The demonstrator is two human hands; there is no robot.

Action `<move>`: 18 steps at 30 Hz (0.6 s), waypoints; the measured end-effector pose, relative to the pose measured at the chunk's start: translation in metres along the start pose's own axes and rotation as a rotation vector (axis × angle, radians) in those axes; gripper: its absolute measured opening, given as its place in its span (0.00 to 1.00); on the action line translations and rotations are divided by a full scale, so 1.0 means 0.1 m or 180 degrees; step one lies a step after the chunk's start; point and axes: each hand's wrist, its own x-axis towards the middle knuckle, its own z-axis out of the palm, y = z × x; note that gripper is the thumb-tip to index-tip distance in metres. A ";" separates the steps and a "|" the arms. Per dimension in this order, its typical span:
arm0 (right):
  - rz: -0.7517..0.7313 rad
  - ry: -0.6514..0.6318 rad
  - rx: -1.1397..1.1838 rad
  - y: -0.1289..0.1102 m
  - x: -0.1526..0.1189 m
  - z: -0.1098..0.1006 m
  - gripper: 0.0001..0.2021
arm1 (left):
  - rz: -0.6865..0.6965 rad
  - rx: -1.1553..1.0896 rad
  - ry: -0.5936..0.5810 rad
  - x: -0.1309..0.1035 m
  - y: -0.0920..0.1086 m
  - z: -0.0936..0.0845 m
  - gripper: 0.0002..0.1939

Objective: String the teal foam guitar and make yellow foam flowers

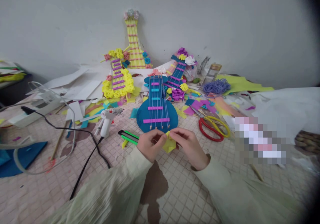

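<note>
Between my two hands is a small piece of yellow crepe paper (pixel 169 146), pinched from both sides. My left hand (pixel 151 145) grips its left edge with thumb and forefinger. On the other side my right hand (pixel 188 146) holds the upper right edge, its lower fingers partly hidden behind the paper. Just beyond them lies a blue paper guitar (pixel 158 112) with purple and light blue strips and white strings. A green utility knife (pixel 128 137) is close to my left hand. Red and yellow-handled scissors (pixel 212 127) lie to the right of my right hand.
A white hot glue gun (pixel 107 120) stands at left, its black cord (pixel 86 165) crossing the table. Decorated paper guitars (pixel 135 43) lean at the back among paper scraps. Purple yarn (pixel 216 86), a glass jar (pixel 214 71) and a power strip (pixel 37 108) are further out.
</note>
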 end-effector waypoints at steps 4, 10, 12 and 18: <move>0.0011 -0.0044 -0.0016 0.01 0.00 0.01 0.09 | 0.0014 0.0130 0.0019 0.01 0.01 0.00 0.10; 0.0108 -0.0154 -0.0158 -0.01 0.00 0.01 0.10 | 0.0075 0.0211 0.0047 0.01 0.01 0.02 0.09; 0.0091 -0.0147 -0.0219 -0.01 -0.01 0.02 0.10 | 0.0079 0.0229 0.0041 0.01 0.00 0.02 0.09; 0.0063 -0.0124 -0.0260 0.00 -0.01 0.02 0.09 | -0.0011 0.0278 0.0056 0.01 0.01 0.02 0.09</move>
